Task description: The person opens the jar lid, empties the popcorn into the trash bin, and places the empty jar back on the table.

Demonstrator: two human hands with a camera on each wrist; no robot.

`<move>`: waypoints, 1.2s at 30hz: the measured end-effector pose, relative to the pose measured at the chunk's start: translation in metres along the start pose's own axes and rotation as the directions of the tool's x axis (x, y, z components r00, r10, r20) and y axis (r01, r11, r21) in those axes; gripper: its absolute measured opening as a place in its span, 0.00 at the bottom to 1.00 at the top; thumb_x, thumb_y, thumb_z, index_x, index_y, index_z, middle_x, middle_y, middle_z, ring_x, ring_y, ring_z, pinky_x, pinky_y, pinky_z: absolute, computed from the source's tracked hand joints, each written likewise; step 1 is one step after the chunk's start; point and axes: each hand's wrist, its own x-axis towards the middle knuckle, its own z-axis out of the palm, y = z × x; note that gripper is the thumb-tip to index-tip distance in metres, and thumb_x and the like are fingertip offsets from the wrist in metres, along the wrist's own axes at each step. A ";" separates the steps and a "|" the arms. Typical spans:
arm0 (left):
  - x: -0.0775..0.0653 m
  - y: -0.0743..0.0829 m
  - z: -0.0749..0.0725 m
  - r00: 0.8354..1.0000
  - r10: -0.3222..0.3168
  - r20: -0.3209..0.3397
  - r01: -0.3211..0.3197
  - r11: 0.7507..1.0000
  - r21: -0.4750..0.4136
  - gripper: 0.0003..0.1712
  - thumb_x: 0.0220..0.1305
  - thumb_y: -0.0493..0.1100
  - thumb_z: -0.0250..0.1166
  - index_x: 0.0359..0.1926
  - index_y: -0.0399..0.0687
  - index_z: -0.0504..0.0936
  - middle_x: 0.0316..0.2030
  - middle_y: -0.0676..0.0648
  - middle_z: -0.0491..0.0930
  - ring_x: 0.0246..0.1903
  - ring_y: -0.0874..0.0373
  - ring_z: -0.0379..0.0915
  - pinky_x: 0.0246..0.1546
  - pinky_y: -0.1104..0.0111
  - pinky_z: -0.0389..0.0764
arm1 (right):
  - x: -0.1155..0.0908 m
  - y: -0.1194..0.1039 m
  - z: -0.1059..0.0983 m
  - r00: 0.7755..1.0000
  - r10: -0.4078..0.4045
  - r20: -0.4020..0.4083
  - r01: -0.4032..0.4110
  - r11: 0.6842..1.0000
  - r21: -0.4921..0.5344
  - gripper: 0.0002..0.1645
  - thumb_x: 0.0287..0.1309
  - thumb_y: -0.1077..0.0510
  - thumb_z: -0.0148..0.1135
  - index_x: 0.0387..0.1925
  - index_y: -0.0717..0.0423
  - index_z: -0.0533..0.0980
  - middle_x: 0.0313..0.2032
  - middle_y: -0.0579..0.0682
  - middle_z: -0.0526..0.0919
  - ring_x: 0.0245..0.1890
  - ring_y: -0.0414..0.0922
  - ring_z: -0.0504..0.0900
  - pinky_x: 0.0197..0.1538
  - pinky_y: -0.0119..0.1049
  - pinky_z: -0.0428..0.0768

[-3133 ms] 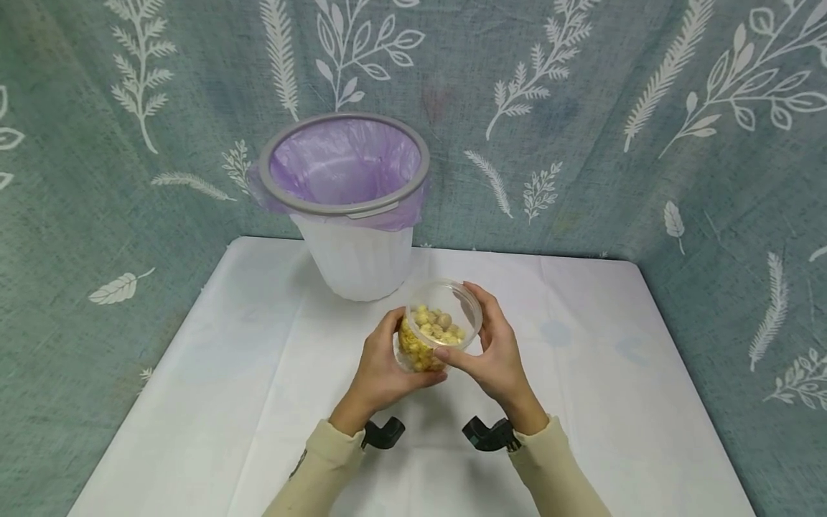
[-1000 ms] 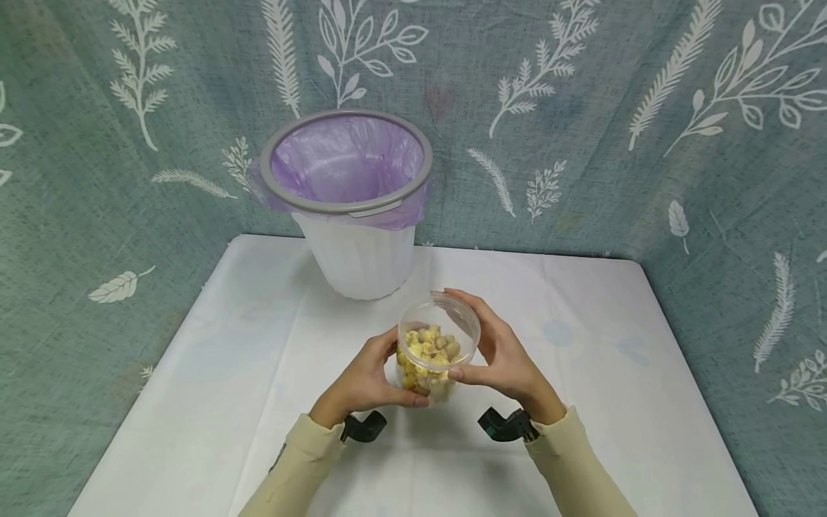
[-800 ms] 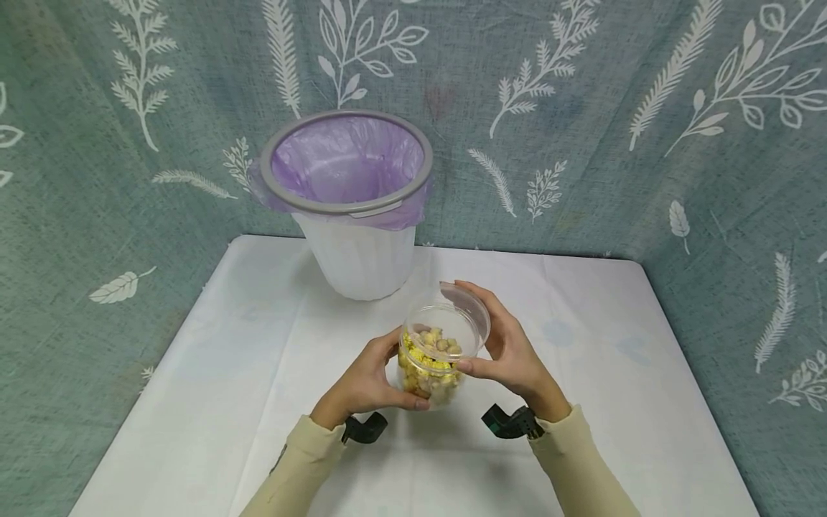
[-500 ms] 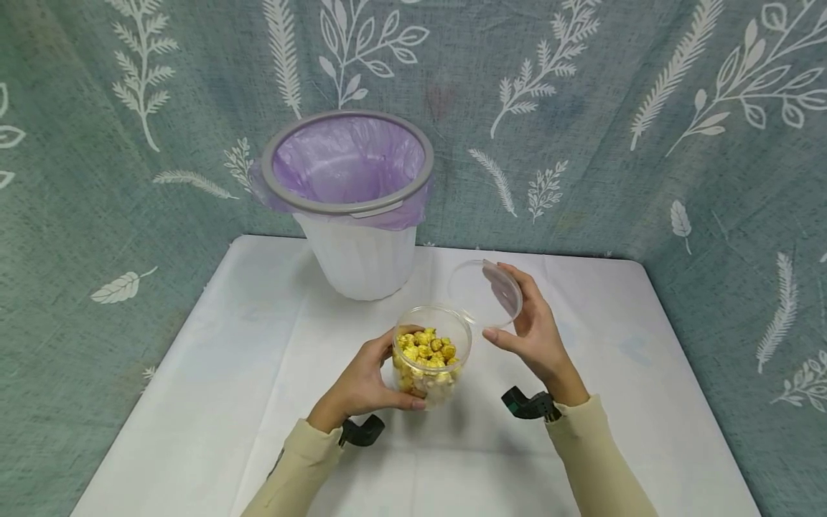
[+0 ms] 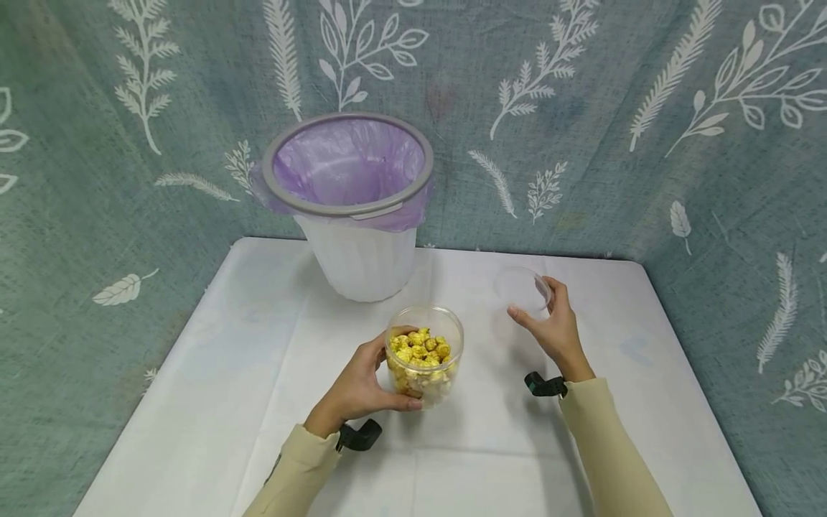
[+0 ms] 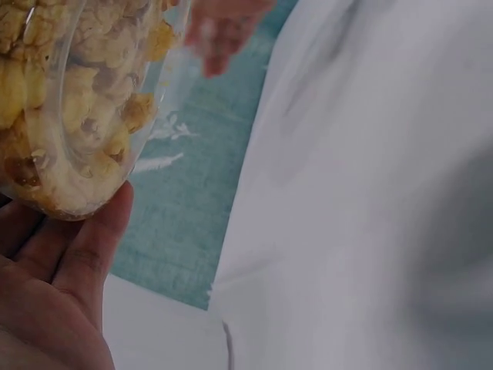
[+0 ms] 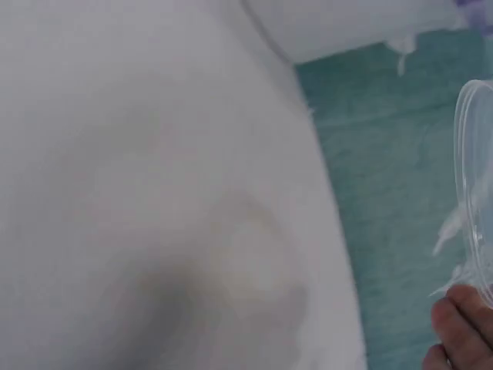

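My left hand (image 5: 358, 384) grips the side of a clear plastic jar (image 5: 452, 359), tilted slightly, its top uncovered. Yellow popcorn (image 5: 420, 350) fills much of it. In the left wrist view, the fingers of the left hand (image 6: 62, 285) curl at the base of the jar (image 6: 65, 116). Off to the right, my right hand (image 5: 552, 330) holds a round transparent lid (image 5: 543, 289) by its edge, apart from the jar. The right wrist view shows the rim of the lid (image 7: 465, 154) beside the fingertips (image 7: 461, 324).
A white bin (image 5: 362, 262) with a grey rim and purple liner (image 5: 345, 161) stands at the back left of the white-covered table (image 5: 258, 402). Green leaf-patterned cloth (image 5: 581, 165) hangs behind and along the sides.
The right hand has lifted the lid off the jar and carried it right. The left hand still grips the jar, which has shifted slightly left.
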 end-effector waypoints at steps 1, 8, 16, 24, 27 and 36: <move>-0.001 0.000 0.000 1.000 -0.005 -0.004 0.005 1.000 -0.003 0.56 0.41 0.40 0.90 0.72 0.53 0.72 0.65 0.52 0.79 0.66 0.52 0.73 0.69 0.41 0.68 | 0.001 0.006 0.001 0.999 0.034 0.004 -0.034 0.999 -0.035 0.63 0.61 0.41 0.76 0.81 0.57 0.48 0.80 0.63 0.54 0.81 0.61 0.50 0.77 0.64 0.56; -0.004 0.000 -0.002 1.000 -0.006 -0.022 0.006 1.000 -0.014 0.57 0.40 0.39 0.89 0.73 0.54 0.72 0.65 0.52 0.79 0.66 0.51 0.73 0.69 0.41 0.67 | 0.008 0.033 0.008 0.986 0.159 0.050 -0.147 0.971 -0.188 0.64 0.62 0.38 0.73 0.80 0.62 0.45 0.81 0.66 0.50 0.80 0.65 0.51 0.77 0.62 0.57; -0.005 -0.001 -0.003 1.000 -0.002 -0.026 0.002 1.000 -0.010 0.57 0.41 0.39 0.89 0.73 0.53 0.72 0.65 0.52 0.79 0.67 0.51 0.73 0.69 0.40 0.66 | 0.012 0.045 0.012 0.975 0.207 0.085 -0.175 0.941 -0.290 0.66 0.62 0.41 0.74 0.80 0.66 0.43 0.78 0.75 0.51 0.77 0.70 0.55 0.76 0.62 0.59; -0.005 0.001 -0.004 1.000 -0.001 -0.029 0.001 1.000 -0.011 0.57 0.41 0.38 0.89 0.73 0.51 0.71 0.65 0.51 0.79 0.67 0.51 0.73 0.69 0.41 0.67 | 0.013 0.049 0.014 0.978 0.195 0.072 -0.160 0.928 -0.337 0.67 0.58 0.44 0.78 0.79 0.69 0.45 0.75 0.78 0.56 0.74 0.72 0.60 0.74 0.64 0.64; -0.006 0.001 -0.005 1.000 -0.004 -0.029 0.004 1.000 -0.016 0.57 0.41 0.38 0.89 0.73 0.51 0.71 0.66 0.52 0.79 0.67 0.51 0.73 0.70 0.41 0.66 | 0.013 0.047 0.014 0.978 0.197 0.073 -0.161 0.926 -0.342 0.67 0.57 0.45 0.79 0.79 0.69 0.45 0.76 0.77 0.55 0.75 0.71 0.59 0.74 0.63 0.63; -0.008 0.001 -0.005 1.000 0.002 -0.030 -0.003 1.000 -0.030 0.56 0.42 0.38 0.89 0.73 0.50 0.71 0.66 0.50 0.79 0.67 0.51 0.72 0.69 0.38 0.64 | 0.016 0.041 0.015 0.986 0.163 0.033 -0.143 0.933 -0.331 0.63 0.60 0.46 0.77 0.78 0.71 0.48 0.77 0.73 0.58 0.77 0.67 0.59 0.77 0.59 0.60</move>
